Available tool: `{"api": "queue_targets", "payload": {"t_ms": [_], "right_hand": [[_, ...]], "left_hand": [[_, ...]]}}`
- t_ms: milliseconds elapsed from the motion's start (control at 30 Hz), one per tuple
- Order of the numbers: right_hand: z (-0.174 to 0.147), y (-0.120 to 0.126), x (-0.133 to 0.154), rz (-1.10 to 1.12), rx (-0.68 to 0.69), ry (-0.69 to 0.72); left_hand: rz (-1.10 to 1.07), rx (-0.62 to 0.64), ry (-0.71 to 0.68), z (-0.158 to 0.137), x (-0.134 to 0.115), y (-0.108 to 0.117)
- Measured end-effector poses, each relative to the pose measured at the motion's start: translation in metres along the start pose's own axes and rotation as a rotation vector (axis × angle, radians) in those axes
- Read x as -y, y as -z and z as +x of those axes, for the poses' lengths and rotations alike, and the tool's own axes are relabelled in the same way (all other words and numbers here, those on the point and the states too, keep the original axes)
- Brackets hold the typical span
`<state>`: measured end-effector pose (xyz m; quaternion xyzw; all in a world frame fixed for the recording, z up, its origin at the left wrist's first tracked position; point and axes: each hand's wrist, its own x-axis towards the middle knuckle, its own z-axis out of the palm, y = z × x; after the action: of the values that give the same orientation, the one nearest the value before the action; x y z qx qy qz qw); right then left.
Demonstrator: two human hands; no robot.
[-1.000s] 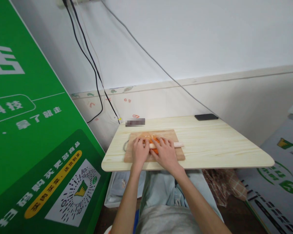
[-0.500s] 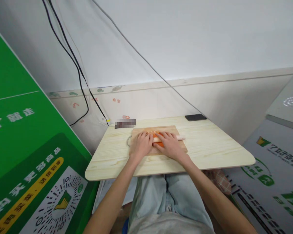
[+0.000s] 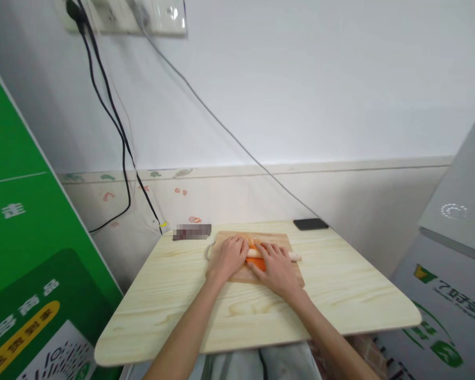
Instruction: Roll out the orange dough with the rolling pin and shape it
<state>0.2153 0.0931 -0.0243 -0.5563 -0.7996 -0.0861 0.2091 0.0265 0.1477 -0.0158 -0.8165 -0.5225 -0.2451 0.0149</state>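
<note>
A wooden cutting board point(image 3: 245, 276) lies on the table with a flat orange sheet point(image 3: 259, 263) on it, perhaps dough or clay. Across this sheet runs a pale wooden rolling pin point(image 3: 253, 254); its right end sticks out past the board's edge. My left hand point(image 3: 227, 261) covers the pin's left part, fingers curled over it. Over the right part lies my right hand point(image 3: 277, 268), its fingers bent on the pin and the thumb by the orange sheet. My hands hide much of the pin and the sheet.
The pale wood table point(image 3: 162, 311) stands against the wall. A black phone point(image 3: 311, 224) lies at its back right, a blurred dark item point(image 3: 192, 231) at its back left. Cables point(image 3: 122, 137) hang from the wall sockets point(image 3: 158, 18). A green panel point(image 3: 19, 200) flanks the left side.
The view has tilted upward, so the table sits lower in the picture and wall sockets show. Both hands stay on the rolling pin; the left fingers look closer together.
</note>
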Motion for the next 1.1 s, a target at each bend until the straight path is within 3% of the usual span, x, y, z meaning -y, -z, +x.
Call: {"api": "queue_targets", "payload": {"t_ms": [400,600,767,933,1100], "right_hand": [[0.003,-0.004,-0.001,0.02,-0.033,0.007],[0.01,0.015,-0.017,0.007,0.08,0.108],[0.019,0.023,-0.041,-0.014,0.075,-0.1],[0.013,0.017,-0.042,-0.051,0.019,-0.283],[0.01,0.016,-0.042,-0.005,-0.018,-0.333]], "left_hand": [[0.082,-0.062,0.026,-0.009,-0.012,-0.011],[0.034,-0.03,0.016,-0.01,-0.007,-0.011],[-0.015,0.002,0.042,-0.004,-0.001,-0.015],[-0.106,-0.024,0.134,0.0,0.011,-0.017],[-0.213,-0.051,0.196,0.001,0.02,-0.015]]}}
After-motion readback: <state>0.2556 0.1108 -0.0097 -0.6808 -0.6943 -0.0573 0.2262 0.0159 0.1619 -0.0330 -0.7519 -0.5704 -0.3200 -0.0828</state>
